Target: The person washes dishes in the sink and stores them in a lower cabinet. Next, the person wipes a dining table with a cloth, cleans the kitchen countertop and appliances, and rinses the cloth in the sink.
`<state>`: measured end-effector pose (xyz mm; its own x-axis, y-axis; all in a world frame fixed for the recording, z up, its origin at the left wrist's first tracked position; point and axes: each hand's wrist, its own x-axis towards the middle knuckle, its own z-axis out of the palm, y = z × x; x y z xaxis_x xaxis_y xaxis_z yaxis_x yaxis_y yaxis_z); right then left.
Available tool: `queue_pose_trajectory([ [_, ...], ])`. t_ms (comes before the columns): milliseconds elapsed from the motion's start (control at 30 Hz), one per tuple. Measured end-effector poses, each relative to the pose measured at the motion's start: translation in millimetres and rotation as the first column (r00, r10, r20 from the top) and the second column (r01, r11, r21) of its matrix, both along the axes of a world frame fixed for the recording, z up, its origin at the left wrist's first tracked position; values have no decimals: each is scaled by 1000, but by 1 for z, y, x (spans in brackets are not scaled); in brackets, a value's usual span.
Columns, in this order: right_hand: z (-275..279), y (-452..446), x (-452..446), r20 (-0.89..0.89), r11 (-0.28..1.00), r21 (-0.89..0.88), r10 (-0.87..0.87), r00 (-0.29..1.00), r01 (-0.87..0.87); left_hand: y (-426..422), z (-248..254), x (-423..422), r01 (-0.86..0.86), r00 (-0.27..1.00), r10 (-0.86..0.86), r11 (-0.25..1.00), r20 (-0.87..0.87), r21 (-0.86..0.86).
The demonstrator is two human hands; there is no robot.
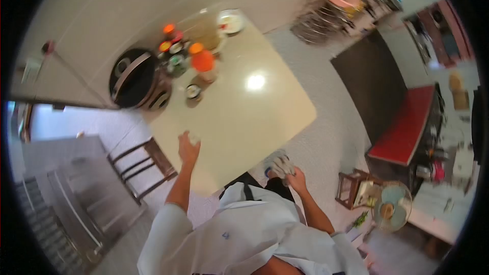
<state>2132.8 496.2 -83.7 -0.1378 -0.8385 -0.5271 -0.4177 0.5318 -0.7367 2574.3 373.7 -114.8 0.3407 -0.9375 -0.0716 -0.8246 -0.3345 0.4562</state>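
My left hand is over the left edge of the cream-topped table, fingers curled round a small pale thing too blurred to name. Beyond it on the tabletop stands a small jar. Past the table's near edge, my right hand grips a crumpled greyish-white cloth, which hangs in front of my body.
A dark-lidded rice cooker, an orange-capped bottle, several jars and a plate stand on the table. A wooden chair is at its left. To the right are a red-topped surface, a wooden stool and a fan.
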Motion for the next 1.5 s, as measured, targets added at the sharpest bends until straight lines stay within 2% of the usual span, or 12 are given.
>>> queue_pose_trajectory([
  [133,2,-29,6,87,982,-188,51,995,-34,37,15,-68,93,991,-87,994,-100,55],
  [433,-42,-47,-106,196,983,-106,-130,972,153,-10,41,-262,334,934,-327,942,-142,23],
  [500,-51,-37,-147,-28,976,-167,-149,988,142,-27,48,-310,440,876,-435,898,-209,-22],
  [533,12,-40,-164,180,946,-14,-317,931,324,-36,52,-334,483,853,-478,875,-209,-31],
  [733,9,-6,-270,251,678,-134,-682,686,723,-86,49,-471,710,643,-751,658,-150,-249],
  [933,5,-3,-306,120,425,-134,-890,441,895,-127,49,-561,831,519,-833,545,-193,-114],
  [1033,-10,-15,-313,385,245,-78,-887,256,966,-150,49,-607,851,474,-860,502,-190,-152],
  [1133,-19,-35,-344,434,227,11,-879,200,974,-182,33,-654,855,487,-850,511,-199,-92],
  [1200,-36,-53,-377,412,268,-24,-875,254,963,-212,10,-681,888,382,-915,402,-126,-223],
  [1267,-42,-78,-414,394,341,-62,-855,337,938,-238,12,-711,871,430,-891,452,-147,-191],
  [1333,-36,-99,-451,436,211,-17,-878,197,977,-258,39,-744,863,452,-870,483,-198,-148],
  [1500,-37,-134,-548,433,209,-103,-871,233,972,-329,49,-809,887,428,-888,449,-171,-109],
])
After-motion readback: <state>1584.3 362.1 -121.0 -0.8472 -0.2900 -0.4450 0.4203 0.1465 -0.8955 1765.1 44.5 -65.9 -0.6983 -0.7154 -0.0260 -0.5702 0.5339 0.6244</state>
